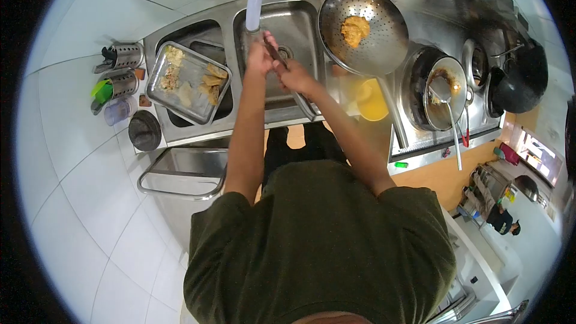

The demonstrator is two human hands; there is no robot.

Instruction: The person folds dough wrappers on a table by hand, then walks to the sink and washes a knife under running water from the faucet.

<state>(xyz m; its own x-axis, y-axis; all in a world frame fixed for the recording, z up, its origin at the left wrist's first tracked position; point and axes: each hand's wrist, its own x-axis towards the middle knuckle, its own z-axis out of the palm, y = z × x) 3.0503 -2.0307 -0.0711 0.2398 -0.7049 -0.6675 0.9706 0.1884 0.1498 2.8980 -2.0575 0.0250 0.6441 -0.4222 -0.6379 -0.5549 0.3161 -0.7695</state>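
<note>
Over the right sink basin (pixel 306 15), both my hands are on a long utensil with a brown handle (pixel 272 51) and a metal part (pixel 303 105) that slants down toward the counter's front edge. My right hand (pixel 294 77) is closed around its middle. My left hand (pixel 260 55) is closed at the upper end of the handle, just below the mouth of the white faucet (pixel 254 9). The exact kind of utensil cannot be made out. Right of the basin sits a perforated metal strainer (pixel 384 42) with an orange-brown lump of food (pixel 355 30) in it.
A metal tray (pixel 191 108) with food pieces lies across the left basin. Utensil holders (pixel 125 83) stand at the wall. To the right are a yellow container (pixel 372 101), a pan (pixel 444 117) holding a long-handled skimmer (pixel 454 138), and a black wok (pixel 522 78). Another person (pixel 501 219) is far right.
</note>
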